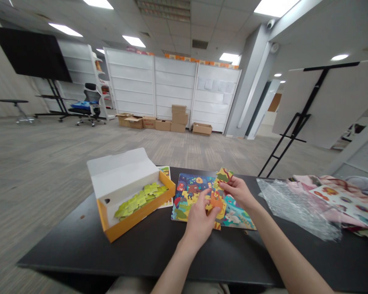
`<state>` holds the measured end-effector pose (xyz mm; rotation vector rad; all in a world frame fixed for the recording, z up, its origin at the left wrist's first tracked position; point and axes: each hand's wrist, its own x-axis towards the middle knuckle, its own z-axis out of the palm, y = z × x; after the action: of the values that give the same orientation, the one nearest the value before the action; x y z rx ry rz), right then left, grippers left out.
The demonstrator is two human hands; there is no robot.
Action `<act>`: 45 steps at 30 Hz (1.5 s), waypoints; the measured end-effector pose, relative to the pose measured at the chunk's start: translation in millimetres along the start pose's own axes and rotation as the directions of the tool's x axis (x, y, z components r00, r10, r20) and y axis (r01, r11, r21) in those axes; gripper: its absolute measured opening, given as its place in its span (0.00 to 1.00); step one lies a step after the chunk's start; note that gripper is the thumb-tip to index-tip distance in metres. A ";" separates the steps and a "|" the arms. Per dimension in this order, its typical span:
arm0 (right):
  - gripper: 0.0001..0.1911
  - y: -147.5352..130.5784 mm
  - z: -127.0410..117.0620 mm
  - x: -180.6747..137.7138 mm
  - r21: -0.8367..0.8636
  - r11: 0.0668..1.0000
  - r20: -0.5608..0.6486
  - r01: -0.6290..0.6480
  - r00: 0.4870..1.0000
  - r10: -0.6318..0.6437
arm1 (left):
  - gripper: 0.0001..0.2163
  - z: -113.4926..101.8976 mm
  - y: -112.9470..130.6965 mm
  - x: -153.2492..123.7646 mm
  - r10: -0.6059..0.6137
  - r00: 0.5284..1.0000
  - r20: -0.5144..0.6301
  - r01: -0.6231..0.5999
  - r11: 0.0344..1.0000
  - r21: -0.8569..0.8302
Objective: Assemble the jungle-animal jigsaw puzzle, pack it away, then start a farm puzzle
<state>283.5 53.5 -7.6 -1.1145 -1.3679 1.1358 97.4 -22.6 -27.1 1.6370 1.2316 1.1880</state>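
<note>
Holding anything in your right hand?

Yes. A loose puzzle piece (pixel 224 174), yellow, green and red, sits between the thumb and fingers of my right hand (pixel 237 191). That grip is closed on it. The piece hangs over the far edge of the jigsaw puzzle (pixel 190 192).

And your left?

My left hand (pixel 200 222) lies on the near half of the puzzle, fingers bent, tips touching an orange piece (pixel 216 201) near the middle. Whether that grip pinches the piece or only presses on it, I cannot tell.

What surrounds the puzzle?

It lies flat on a black desk (pixel 141 253), straight in front of me. Just to its left stands an orange box (pixel 135 222), its white lid (pixel 119 171) folded back, with a heap of green pieces (pixel 141 199) inside. A printed leaflet (pixel 165 171) shows between the box and the puzzle, partly under the box. To the right, near the puzzle, lies crumpled clear plastic wrap (pixel 294 208). Beyond that, a sheet of colourful stickers (pixel 346 202) rests on pink cloth.
</note>
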 end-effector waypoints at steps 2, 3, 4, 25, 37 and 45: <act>0.26 0.6 0.5 0.5 -0.030 0.999 -0.030 0.017 0.999 -0.018 | 0.23 -4.4 1.2 0.6 0.007 1.000 0.003 -0.007 0.999 -0.053; 0.26 1.4 0.0 0.9 -0.038 0.999 -0.036 0.020 0.999 -0.021 | 0.20 -6.6 1.9 0.9 0.012 1.000 0.006 -0.011 0.996 -0.084; 0.26 2.5 -0.7 1.1 -0.041 0.999 -0.036 0.019 0.999 -0.020 | 0.16 -8.8 2.3 1.3 0.018 1.000 0.011 -0.017 0.992 -0.124; 0.29 6.7 37.3 -15.7 -0.083 0.996 0.028 0.025 0.999 -0.023 | 0.10 -34.5 -1.5 1.6 0.003 0.999 0.034 0.005 0.970 -0.244; 0.26 6.7 38.0 -19.6 0.223 0.969 0.139 -0.102 0.988 0.072 | 0.18 -46.6 -4.6 -6.4 -0.037 0.998 0.051 0.050 0.955 -0.293; 0.27 2.3 45.4 -25.5 -0.007 0.999 0.338 -0.050 0.940 0.050 | 0.12 -52.9 -16.2 -3.5 -0.016 0.987 -0.157 0.007 0.998 -0.056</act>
<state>240.4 25.4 -16.0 -0.9871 -1.6065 1.4139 42.0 -20.1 -28.0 1.5169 1.2915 1.3539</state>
